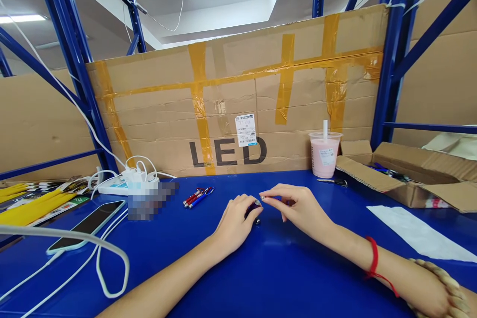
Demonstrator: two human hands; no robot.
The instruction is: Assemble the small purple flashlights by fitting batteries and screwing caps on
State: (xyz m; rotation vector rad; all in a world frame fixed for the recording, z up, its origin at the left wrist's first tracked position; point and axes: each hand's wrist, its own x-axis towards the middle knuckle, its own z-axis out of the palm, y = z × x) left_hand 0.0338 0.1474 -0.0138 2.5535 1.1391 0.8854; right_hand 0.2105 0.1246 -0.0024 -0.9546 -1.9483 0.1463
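Note:
My left hand [234, 222] rests low over the blue tabletop with its fingers curled around something mostly hidden. A dark, shiny round end [257, 221] shows below its fingertips. Just to the right, my right hand [303, 207] pinches a small silvery piece [262, 198] between thumb and fingers. The fingertips of both hands almost meet, with a narrow gap between them. To the left of my left hand lie several red and blue pens [199, 197] in a small group. What kind of piece each hand holds is too small or too covered to tell.
A pink drink cup [325, 156] with a straw stands at the back right, near an open cardboard box [410, 194] and white paper [419, 233]. On the left are a phone [87, 226], white cables [112, 243], a power strip [119, 184] and yellow packages [33, 206].

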